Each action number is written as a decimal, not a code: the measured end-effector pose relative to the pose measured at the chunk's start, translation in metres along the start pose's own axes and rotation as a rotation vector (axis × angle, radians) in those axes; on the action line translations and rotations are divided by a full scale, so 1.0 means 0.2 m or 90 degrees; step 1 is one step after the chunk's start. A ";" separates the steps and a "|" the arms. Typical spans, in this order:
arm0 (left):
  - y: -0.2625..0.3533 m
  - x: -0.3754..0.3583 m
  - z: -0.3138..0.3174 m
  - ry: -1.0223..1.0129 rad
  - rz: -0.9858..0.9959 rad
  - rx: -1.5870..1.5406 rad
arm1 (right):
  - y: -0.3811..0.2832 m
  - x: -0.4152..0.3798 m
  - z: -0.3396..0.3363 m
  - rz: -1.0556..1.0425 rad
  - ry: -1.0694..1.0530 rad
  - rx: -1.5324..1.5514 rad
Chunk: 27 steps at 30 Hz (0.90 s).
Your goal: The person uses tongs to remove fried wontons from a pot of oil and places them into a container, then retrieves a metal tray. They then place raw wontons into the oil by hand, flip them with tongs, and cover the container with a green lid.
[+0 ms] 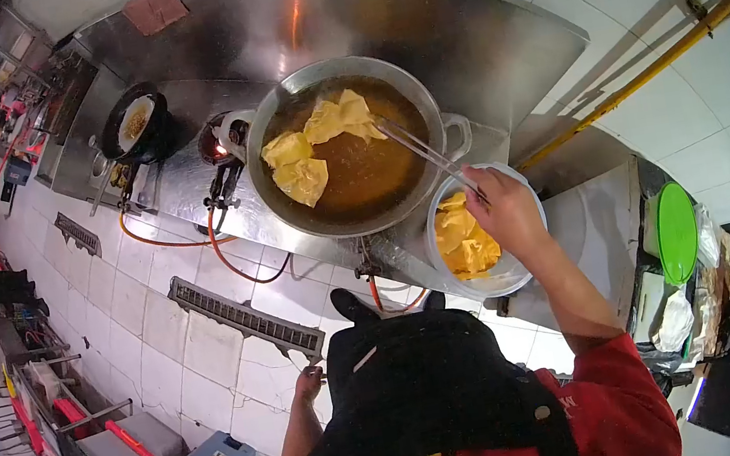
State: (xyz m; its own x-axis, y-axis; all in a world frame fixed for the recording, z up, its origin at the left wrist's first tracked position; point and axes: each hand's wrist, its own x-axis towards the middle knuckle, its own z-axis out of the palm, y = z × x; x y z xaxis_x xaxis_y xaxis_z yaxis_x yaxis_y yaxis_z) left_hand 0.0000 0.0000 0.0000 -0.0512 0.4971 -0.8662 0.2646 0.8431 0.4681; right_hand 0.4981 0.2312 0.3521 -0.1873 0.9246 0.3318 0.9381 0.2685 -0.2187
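A pair of metal tongs point(417, 145) is in my right hand point(507, 205), which is closed around its upper end. The tips reach into a large metal pan point(330, 69) of brown oil and meet the edge of a thin yellow sheet of food point(355, 115). More pale yellow sheets point(300, 181) float at the pan's left side. Below my right hand stands a whitish plastic tub point(509, 281) holding several deeper yellow pieces point(465, 241). My left hand point(310, 385) hangs low beside the black apron, fingers curled; whatever they may hold is too small to name.
A steel counter point(183, 104) carries the pan, a lit burner point(216, 142) and a dark wok point(134, 126). Orange hoses point(248, 270) hang below. Floor drain grates point(245, 314) lie left. A yellow pipe point(638, 80) crosses the right wall above a bin with a green lid point(677, 233).
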 end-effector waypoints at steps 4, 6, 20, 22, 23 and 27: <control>-0.03 0.02 -0.01 0.009 0.033 -0.026 | 0.00 -0.01 0.05 0.177 0.053 0.344; -0.05 0.02 -0.01 0.013 0.037 -0.044 | 0.00 -0.06 0.17 0.275 0.028 0.432; -0.16 0.15 -0.03 0.007 0.064 -0.071 | -0.08 -0.03 0.07 0.042 0.135 0.052; -0.05 0.05 -0.01 0.022 0.041 -0.042 | -0.07 -0.11 0.15 -0.030 0.064 -0.049; 0.04 -0.02 0.01 0.038 0.018 -0.013 | -0.07 -0.13 0.18 -0.101 -0.008 -0.151; 0.13 -0.09 0.03 0.040 -0.002 0.019 | -0.08 -0.14 0.15 -0.143 0.003 -0.140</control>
State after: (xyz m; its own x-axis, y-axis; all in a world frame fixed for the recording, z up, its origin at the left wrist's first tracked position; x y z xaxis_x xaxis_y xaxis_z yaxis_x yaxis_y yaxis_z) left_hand 0.0133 0.0112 0.0265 -0.1119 0.5069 -0.8547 0.2930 0.8387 0.4591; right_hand 0.4800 0.2097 0.3179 -0.3960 0.8473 0.3539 0.9141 0.4005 0.0641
